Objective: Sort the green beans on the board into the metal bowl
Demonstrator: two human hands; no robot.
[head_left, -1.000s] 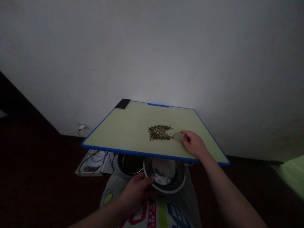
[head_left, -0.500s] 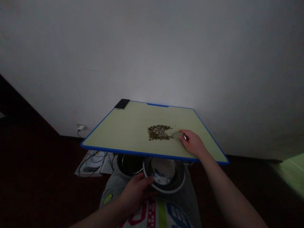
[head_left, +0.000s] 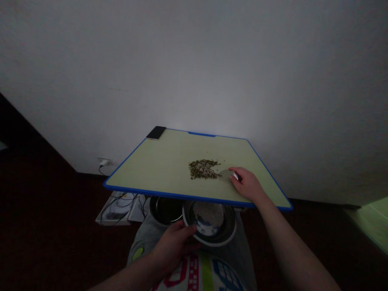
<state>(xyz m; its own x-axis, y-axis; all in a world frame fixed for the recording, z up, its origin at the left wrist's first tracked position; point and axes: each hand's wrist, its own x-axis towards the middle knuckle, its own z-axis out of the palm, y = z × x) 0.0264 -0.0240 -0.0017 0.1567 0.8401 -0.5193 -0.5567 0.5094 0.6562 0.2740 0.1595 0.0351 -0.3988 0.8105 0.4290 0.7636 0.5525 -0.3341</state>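
Observation:
My right hand (head_left: 246,184) is closed around the shiny handle of a wire whisk (head_left: 226,175) low over the table. The whisk's thin loops point left and reach the right edge of a spread of small green and pale grains or beans (head_left: 203,169). My left hand (head_left: 177,240) grips the near left rim of a steel bowl (head_left: 231,234) on my lap, thumb over the edge. Inside that bowl is a blue-and-white patterned dish (head_left: 209,229) with pale grains (head_left: 209,213) in it. The tabletop hides the bowl's far side.
The pale table (head_left: 160,169) has a blue rim and stands by a wall. A dark phone or tablet (head_left: 156,132) lies at its far left corner. Another steel bowl (head_left: 166,210) sits left of mine, partly under the table. Cables lie in a white box (head_left: 117,210) on the floor.
The whisk has turned slightly in my right hand, showing more of its shiny handle. My left hand, the bowl and the spread of grains look the same.

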